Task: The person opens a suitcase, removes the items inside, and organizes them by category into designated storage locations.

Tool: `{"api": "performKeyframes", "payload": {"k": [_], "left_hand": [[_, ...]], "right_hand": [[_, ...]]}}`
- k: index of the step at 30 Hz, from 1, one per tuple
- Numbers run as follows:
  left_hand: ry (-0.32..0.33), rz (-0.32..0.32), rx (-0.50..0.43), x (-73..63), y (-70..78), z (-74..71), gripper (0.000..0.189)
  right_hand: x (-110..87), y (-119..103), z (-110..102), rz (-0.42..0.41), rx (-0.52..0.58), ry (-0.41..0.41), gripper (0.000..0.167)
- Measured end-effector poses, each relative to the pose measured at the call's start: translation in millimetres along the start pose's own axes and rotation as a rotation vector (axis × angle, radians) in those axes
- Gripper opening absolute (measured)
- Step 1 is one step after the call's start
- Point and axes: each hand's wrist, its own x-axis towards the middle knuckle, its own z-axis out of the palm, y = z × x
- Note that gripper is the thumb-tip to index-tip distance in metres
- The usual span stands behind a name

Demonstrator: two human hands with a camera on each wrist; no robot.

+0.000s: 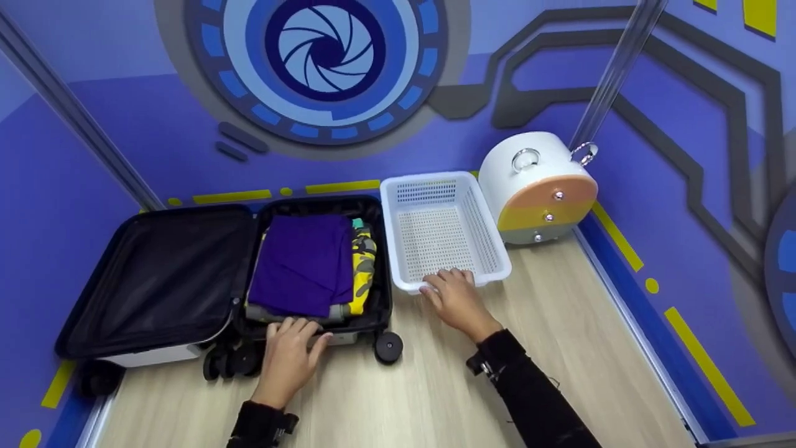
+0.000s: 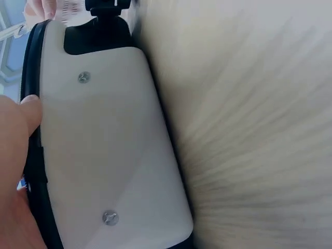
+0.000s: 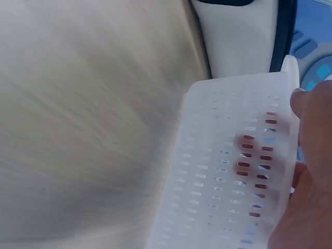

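Note:
A small suitcase lies spread open, its packed half (image 1: 385, 280) holding a folded purple cloth (image 1: 301, 264) on top of yellow camouflage-patterned clothing (image 1: 362, 267). My left hand (image 1: 289, 354) grips the near rim of that half, fingers over the edge and thumb (image 2: 32, 111) along the outer side of the pale shell (image 2: 114, 140). To the right stands a white plastic basket (image 1: 497, 249) with slotted walls and nothing in it. My right hand (image 1: 457, 302) holds its near rim; fingertips show through the slots (image 3: 246, 155) from inside, while the thumb stays outside.
The suitcase's other half (image 1: 168, 280), lined in black, lies at the left. A white round drawer box (image 1: 528, 158) with orange, yellow and grey drawer fronts stands behind the basket's right side. Blue patterned walls (image 1: 348, 165) border the wooden tabletop (image 1: 435, 398). A black suitcase wheel (image 1: 388, 347) sticks out in front.

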Motion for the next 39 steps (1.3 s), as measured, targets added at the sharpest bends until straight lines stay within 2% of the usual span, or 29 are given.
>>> {"api": "performKeyframes", "payload": {"k": [7,13,24,29,34,36,39], "left_hand": [[0.043,0.029,-0.02,-1.4,-0.8,0.3,0.024],[0.055,0.019,-0.017,-7.0,-1.9,0.9,0.023],[0.015,-0.01,-0.021,-8.7,5.7,-1.5,0.023],[-0.017,-0.035,-0.027,-10.6,5.5,-6.4,0.025],[-0.085,-0.121,-0.062,-3.8,6.4,-17.0,0.035],[-0.063,-0.153,-0.102,1.6,7.0,-22.8,0.034],[0.021,-0.175,-0.168,12.0,5.6,-33.7,0.027]], "right_hand": [[-18.1,-14.2,5.7,-0.022,-0.002,0.056,0.032],[-35.8,-24.9,7.0,-0.041,-0.017,0.076,0.028],[-59.9,-32.2,4.0,-0.047,-0.027,0.117,0.023],[-61.5,-34.9,0.6,-0.008,0.029,0.089,0.026],[-52.4,-37.5,-9.8,0.095,0.148,-0.007,0.035],[-46.1,-38.7,-14.0,0.125,0.174,-0.022,0.032],[-37.3,-41.2,-18.6,0.123,0.193,-0.024,0.025]]}}
